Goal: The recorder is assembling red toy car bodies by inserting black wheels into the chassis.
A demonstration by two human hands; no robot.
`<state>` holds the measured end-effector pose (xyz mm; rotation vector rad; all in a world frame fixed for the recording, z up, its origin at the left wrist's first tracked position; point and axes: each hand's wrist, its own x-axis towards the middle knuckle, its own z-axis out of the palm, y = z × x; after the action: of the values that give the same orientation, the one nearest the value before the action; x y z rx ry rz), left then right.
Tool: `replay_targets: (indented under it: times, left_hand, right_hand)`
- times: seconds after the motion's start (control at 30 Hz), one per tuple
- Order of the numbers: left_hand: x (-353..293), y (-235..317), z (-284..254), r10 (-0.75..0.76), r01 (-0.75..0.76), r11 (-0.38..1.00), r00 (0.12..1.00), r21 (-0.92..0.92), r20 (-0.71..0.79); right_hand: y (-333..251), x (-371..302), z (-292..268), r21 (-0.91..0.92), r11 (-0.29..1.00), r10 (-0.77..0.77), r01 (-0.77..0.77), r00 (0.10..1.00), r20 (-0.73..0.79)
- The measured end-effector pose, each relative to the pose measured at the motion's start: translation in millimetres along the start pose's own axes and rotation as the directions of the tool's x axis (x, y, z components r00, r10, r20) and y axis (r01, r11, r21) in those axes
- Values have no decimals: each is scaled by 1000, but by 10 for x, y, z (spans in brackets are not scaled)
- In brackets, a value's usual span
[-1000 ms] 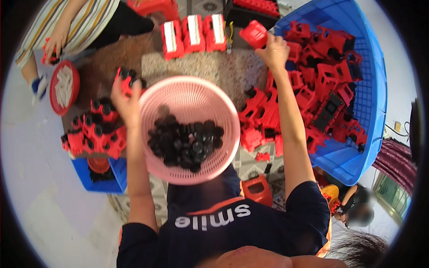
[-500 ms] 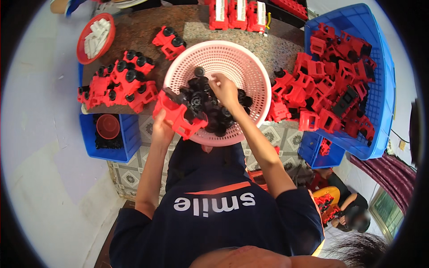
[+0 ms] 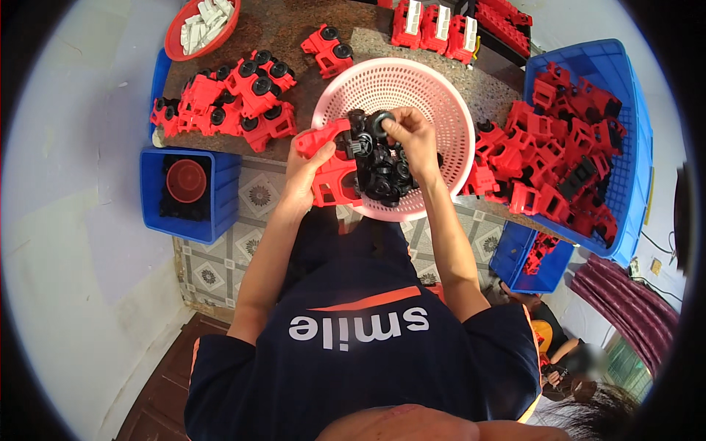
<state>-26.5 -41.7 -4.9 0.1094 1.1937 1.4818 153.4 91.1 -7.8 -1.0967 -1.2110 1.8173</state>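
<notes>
My left hand [image 3: 303,170] grips a red toy truck body [image 3: 334,180] at the near left rim of a pink perforated basket [image 3: 450,110]. The body's black underside faces right. Between the fingers of my right hand [image 3: 414,143] is a black toy wheel [image 3: 380,123], held close to the far end of that underside. Whether the wheel touches the body I cannot tell. Below my right hand, a heap of loose black wheels [image 3: 388,176] lies in the basket, partly hidden by the truck body and my hand.
Red truck bodies with wheels [image 3: 246,95] crowd the table's left. A large blue crate [image 3: 638,147] at right spills red bodies. A red bowl [image 3: 234,29] holds white parts. Three red trucks [image 3: 434,31] stand at the back. A blue bin [image 3: 193,231] sits lower left. Another person [image 3: 562,353] works lower right.
My right hand has lifted out of the wheel heap with a wheel and come to the truck body. The body is turned more upright. The whole view has shifted.
</notes>
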Motion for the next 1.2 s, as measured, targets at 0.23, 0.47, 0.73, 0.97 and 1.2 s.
replay_targets:
  times: [0.23, 0.47, 0.73, 0.97, 1.2]
  left_hand:
    - [-73, -62, 247, 4, -7, 991, 1000, 133, 25]
    - [-313, -201, 137, -127, 48, 944, 966, 326, 225]
    - [-395, -361, -49, -203, 159, 931, 973, 328, 105]
    - [-263, -235, -105, -171, 173, 985, 984, -30, 49]
    - [131, -5, 42, 108, -113, 992, 990, -58, -92]
  right_hand:
    - [-112, -549, 140, -121, 992, -27, 39, 994, 104]
    - [124, -734, -10, 12, 982, 178, -189, 940, 292]
    - [176, -713, 28, -9, 952, 282, -307, 863, 419]
    - [1637, 1127, -253, -833, 195, -212, 518, 852, 480]
    - [721, 782, -334, -423, 900, -34, 100, 986, 161]
